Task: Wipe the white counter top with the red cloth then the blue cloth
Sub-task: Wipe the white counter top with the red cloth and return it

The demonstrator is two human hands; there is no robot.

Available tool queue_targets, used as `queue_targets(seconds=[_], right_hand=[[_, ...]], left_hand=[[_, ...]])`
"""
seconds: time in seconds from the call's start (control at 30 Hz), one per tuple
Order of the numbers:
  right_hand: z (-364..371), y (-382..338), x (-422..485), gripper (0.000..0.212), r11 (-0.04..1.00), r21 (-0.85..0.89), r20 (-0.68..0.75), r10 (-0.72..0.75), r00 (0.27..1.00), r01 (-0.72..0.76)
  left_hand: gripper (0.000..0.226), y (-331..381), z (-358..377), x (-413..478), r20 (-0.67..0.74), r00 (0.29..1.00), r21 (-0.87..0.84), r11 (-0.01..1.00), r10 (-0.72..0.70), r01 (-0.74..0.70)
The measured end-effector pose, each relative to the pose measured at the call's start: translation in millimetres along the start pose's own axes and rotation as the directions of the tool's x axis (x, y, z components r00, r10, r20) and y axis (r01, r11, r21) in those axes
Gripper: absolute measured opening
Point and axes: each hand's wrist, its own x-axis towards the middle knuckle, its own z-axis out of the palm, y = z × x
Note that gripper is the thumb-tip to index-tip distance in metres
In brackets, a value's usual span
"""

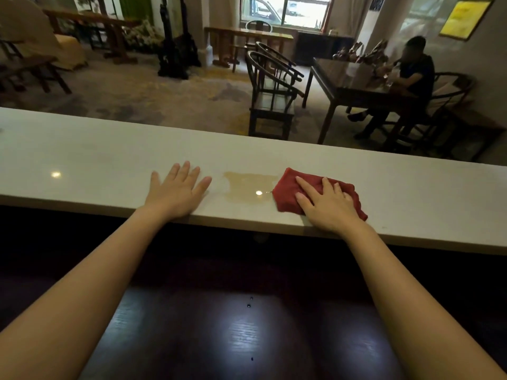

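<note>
Dark shelf [247, 338] lay nearest. Left hand [175, 193] rested spread on counter [82, 160], likely bracing; right hand [326, 207] pressed red cloth [288, 187] flat beside spill [244, 185].

Looks like a public lounge or teahouse-style dining room, not a home. Long white counter [82, 160] spans mid-frame like a service bar. Behind it: carpet [164, 89], dark round-back chairs [271, 86] at centre, table [343, 86] at right with a person [414, 72] seated. Another wooden table [247, 32] top centre under a window [285, 9]. Yellow notice [463, 17] on the wall, upper right.
</note>
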Motion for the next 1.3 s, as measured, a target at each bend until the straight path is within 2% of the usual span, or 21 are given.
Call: queue_targets(seconds=[0.17, 0.23, 0.37, 0.5, 0.57, 0.63, 0.73, 0.83, 1.0, 1.13, 1.3], right_hand=[[5.3, -49.7, 4.8, 0.050, 0.993, 0.060, 0.010, -0.099, 0.995, 0.098], [8.5, -71.2, 6.5, 0.049, 0.988, 0.058, 0.020, -0.144, 0.989, 0.142], [14.2, -107.7, 13.1, 0.049, 0.986, 0.000, 0.020, -0.167, 0.986, 0.167], [5.3, -121.0, 31.1, 0.052, 0.988, -0.026, 0.096, -0.150, 0.984, 0.153], [-1.5, -122.1, 41.7, 0.054, 0.974, -0.085, 0.126, -0.197, 0.972, 0.208], [-3.4, -120.9, 49.2, 0.054, 0.935, -0.129, 0.133, -0.313, 0.941, 0.329], [-1.1, -116.1, 57.5, 0.051, 0.861, -0.082, 0.118, -0.491, 0.863, 0.501], [0.2, -117.4, 68.5, 0.050, 0.815, -0.051, 0.122, -0.569, 0.813, 0.578], [7.8, -133.7, 82.7, 0.049, 0.834, -0.044, 0.073, -0.546, 0.835, 0.550], [6.7, -142.2, 90.5, 0.049, 0.901, -0.023, 0.020, -0.433, 0.901, 0.433], [4.9, -134.4, 88.5, 0.050, 0.940, 0.002, 0.024, -0.341, 0.940, 0.341]], left_hand=[[0.079, -0.3, 0.4, -1.4, -0.007, 1.000, -0.012, 1.000, 0.013, -0.013], [0.075, 0.4, -0.5, -1.3, -0.005, 1.000, 0.000, 1.000, 0.006, -0.006], [0.063, 1.8, -1.2, -2.7, 0.003, 1.000, 0.033, 0.999, 0.014, -0.014], [0.063, 3.3, -2.2, -3.1, 0.006, 1.000, 0.046, 0.999, 0.009, -0.009], [0.063, 3.6, -3.3, -3.4, 0.009, 1.000, 0.043, 0.999, 0.011, -0.011], [0.063, 4.3, -3.3, -3.8, 0.012, 1.000, 0.039, 0.999, 0.015, -0.015], [0.063, 4.0, -2.2, -2.7, 0.015, 1.000, 0.029, 0.999, 0.018, -0.018], [0.062, 3.3, -0.8, -2.8, 0.008, 1.000, 0.032, 0.999, 0.029, -0.029], [0.069, 2.3, 0.0, -3.4, -0.001, 1.000, 0.024, 1.000, 0.012, -0.012], [0.079, 1.9, -3.5, -3.9, 0.032, 0.999, 0.041, 0.999, -0.003, 0.001], [0.091, -25.8, -12.3, -9.1, 0.055, 0.995, 0.036, 0.996, -0.082, 0.080]])
